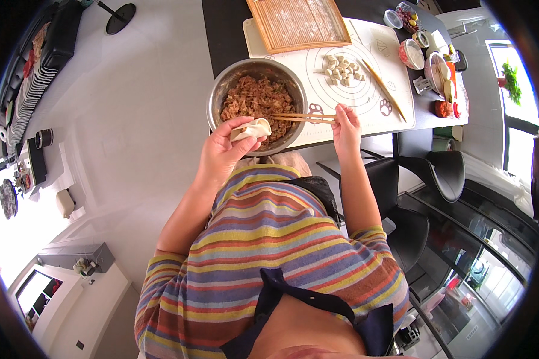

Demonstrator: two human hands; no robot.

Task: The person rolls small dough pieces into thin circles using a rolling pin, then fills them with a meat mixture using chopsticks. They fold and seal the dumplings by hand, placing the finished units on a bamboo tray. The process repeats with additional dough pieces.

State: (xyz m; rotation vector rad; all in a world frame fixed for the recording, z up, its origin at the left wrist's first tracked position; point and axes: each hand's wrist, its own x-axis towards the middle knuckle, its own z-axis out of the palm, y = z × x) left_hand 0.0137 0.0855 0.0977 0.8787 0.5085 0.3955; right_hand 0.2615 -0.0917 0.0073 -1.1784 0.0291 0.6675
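Observation:
A round dough wrapper (257,129), curled up at its edges, rests in my left hand (227,146) over the near left rim of a steel bowl. A little filling seems to show inside the wrapper. The metal bowl (218,85) holds a brown minced filling (257,96) with green bits. My right hand (346,128) grips a pair of wooden chopsticks (306,117), whose tips reach over the filling. Beyond that hand, small floured dough pieces (343,70) lie on a white pastry mat (399,101). A slim wooden rolling pin (384,89) lies slanted beside them.
A floured slatted wooden tray (301,24) sits at the mat's far edge. Several bowls and containers, including a red-patterned bowl of flour (412,54), crowd the table's right side. Black chairs (431,166) stand by the near right edge. The bowl is at the table's left corner.

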